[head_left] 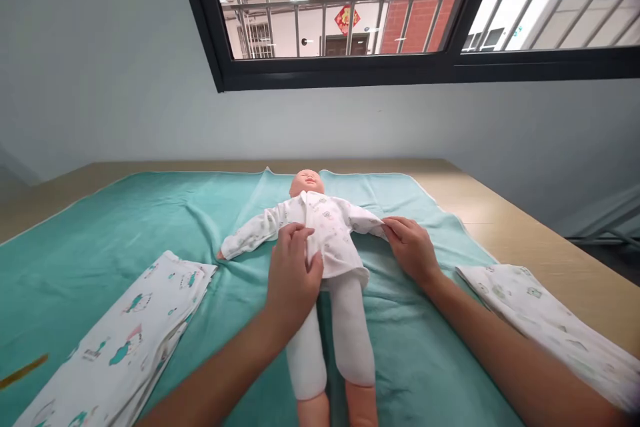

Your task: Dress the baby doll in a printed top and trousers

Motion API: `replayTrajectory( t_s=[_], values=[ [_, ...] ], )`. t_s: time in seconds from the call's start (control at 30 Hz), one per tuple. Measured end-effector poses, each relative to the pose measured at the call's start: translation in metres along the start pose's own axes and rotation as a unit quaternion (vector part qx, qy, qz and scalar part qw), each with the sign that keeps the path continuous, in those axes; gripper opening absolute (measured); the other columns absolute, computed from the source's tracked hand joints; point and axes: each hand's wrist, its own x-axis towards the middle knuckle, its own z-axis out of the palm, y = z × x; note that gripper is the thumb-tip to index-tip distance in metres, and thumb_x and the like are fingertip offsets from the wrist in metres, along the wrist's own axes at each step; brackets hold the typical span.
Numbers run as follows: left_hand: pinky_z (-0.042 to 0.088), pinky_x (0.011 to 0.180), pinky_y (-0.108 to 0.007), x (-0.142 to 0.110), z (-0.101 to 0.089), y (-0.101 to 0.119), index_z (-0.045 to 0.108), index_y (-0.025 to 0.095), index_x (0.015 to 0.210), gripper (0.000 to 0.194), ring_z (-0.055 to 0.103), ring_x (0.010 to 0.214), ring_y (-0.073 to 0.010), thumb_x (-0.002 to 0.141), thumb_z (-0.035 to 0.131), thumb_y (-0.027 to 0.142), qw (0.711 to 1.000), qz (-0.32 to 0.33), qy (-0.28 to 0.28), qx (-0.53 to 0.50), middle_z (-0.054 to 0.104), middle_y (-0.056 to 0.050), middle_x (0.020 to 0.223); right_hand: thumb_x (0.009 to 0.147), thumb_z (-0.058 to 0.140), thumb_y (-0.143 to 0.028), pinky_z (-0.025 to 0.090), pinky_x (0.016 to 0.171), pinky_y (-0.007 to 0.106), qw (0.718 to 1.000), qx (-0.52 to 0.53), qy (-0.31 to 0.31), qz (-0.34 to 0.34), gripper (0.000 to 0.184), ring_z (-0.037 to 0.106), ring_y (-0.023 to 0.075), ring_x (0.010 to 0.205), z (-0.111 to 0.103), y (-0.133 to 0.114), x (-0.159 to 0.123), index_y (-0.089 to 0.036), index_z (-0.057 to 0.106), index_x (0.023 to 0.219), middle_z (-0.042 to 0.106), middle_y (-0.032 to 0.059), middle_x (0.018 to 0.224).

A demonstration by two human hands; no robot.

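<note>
On the teal cloth (150, 220), a doll (307, 181) lies face up, arms spread, in a printed white shirt (334, 240). The right hand (413, 247) pinches the end of one sleeve (367, 220); the left hand (293, 277) curls at the shirt's front, its grip unclear. The step appears to be straightening the garment; smoothing the sleeve calls for light, even tension.

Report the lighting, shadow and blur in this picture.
Head view: daylight whitens part of the scene behind the black-framed barred window; head view: soft shadow darkens the teal fabric sheet beside the white long-sleeved printed shirt; head view: the folded white printed cloth at right looks slightly soft toward the lower corner.
</note>
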Motion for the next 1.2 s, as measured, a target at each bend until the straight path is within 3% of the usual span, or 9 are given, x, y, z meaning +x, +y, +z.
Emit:
replayTrajectory(
  t_s=[0.2,0.33,0.5,0.63,0.7,0.87,0.97,1.03,1.2],
  values=[
    [0.055,0.079,-0.034,-0.008,-0.008,0.000,0.054,0.026,0.109,0.027,0.060,0.099,-0.0205,0.088,0.048,0.010,0.991,0.002,-0.001,-0.136,0.056,-0.008,0.108,0.095,0.047,-0.029,0.045,0.081,0.037,0.996,-0.063,-0.063,-0.026,0.028,0.066,0.0265,0.090,-0.010,-0.004,0.024,-0.020,0.073,0.099,0.075,0.0086,0.099],
    [0.054,0.074,-0.028,-0.005,-0.016,0.004,0.056,0.025,0.102,0.018,0.058,0.082,-0.0146,0.089,0.050,0.013,0.971,-0.043,0.018,-0.233,0.056,-0.004,0.100,0.096,0.045,-0.030,0.045,0.073,0.034,0.997,-0.078,-0.027,-0.009,0.030,0.065,0.0237,0.083,-0.009,-0.019,0.037,-0.019,0.073,0.096,0.073,0.0090,0.094],
    [0.054,0.063,-0.025,-0.002,-0.021,0.001,0.055,0.022,0.103,0.014,0.059,0.066,-0.0095,0.091,0.050,0.016,0.939,-0.085,-0.077,-0.324,0.057,-0.001,0.095,0.097,0.041,-0.022,0.044,0.092,0.044,0.988,-0.127,-0.070,-0.047,0.032,0.063,0.0291,0.101,0.011,-0.027,0.024,-0.016,0.066,0.116,0.070,0.0126,0.114],
    [0.053,0.067,-0.026,-0.006,-0.020,-0.001,0.055,0.022,0.107,0.018,0.061,0.069,-0.0095,0.093,0.047,0.014,0.943,0.020,-0.148,-0.296,0.062,-0.003,0.104,0.096,0.047,-0.023,0.031,0.110,0.058,0.993,-0.097,-0.025,-0.061,0.037,0.053,0.0342,0.124,0.002,-0.045,0.011,-0.016,0.056,0.131,0.059,0.0158,0.136],
    [0.053,0.071,-0.027,-0.007,-0.021,-0.001,0.055,0.023,0.111,0.023,0.062,0.076,-0.0110,0.093,0.046,0.011,0.950,0.092,-0.156,-0.256,0.062,-0.004,0.109,0.097,0.050,-0.028,0.038,0.109,0.052,0.997,0.001,-0.021,-0.079,0.040,0.051,0.0311,0.128,-0.012,-0.065,0.004,-0.019,0.051,0.135,0.056,0.0145,0.139],
    [0.050,0.088,-0.035,-0.019,-0.032,-0.005,0.053,0.021,0.116,0.031,0.060,0.104,-0.0205,0.090,0.049,0.005,0.974,0.196,-0.085,-0.079,0.062,-0.008,0.116,0.095,0.056,-0.035,0.030,0.117,0.055,0.956,0.154,-0.161,-0.191,0.055,0.029,0.0304,0.146,-0.034,-0.111,-0.028,-0.026,0.038,0.147,0.038,0.0103,0.156],
    [0.047,0.093,-0.042,-0.034,-0.041,-0.017,0.053,0.020,0.119,0.028,0.056,0.109,-0.0252,0.091,0.055,0.015,0.986,0.152,-0.059,0.041,0.060,-0.011,0.118,0.095,0.058,-0.030,0.030,0.118,0.053,0.943,0.212,-0.178,-0.185,0.050,0.022,0.0305,0.149,-0.034,-0.119,-0.040,-0.026,0.043,0.142,0.036,0.0092,0.158],
    [0.047,0.090,-0.041,-0.041,-0.047,-0.027,0.053,0.019,0.121,0.028,0.055,0.107,-0.0255,0.093,0.056,0.023,0.989,0.101,-0.077,0.074,0.059,-0.011,0.115,0.095,0.056,-0.024,0.035,0.116,0.049,0.940,0.263,-0.162,-0.142,0.040,0.029,0.0279,0.147,-0.033,-0.119,-0.044,-0.028,0.050,0.135,0.040,0.0074,0.154],
    [0.048,0.084,-0.034,-0.037,-0.063,-0.041,0.055,0.022,0.109,0.020,0.058,0.097,-0.0209,0.095,0.053,0.036,0.979,-0.055,-0.196,-0.022,0.061,-0.005,0.104,0.092,0.061,-0.027,0.052,0.094,0.039,0.951,0.295,-0.094,0.004,0.024,0.056,0.0245,0.116,-0.036,-0.111,-0.053,-0.027,0.056,0.115,0.053,0.0091,0.128]
  ],
)
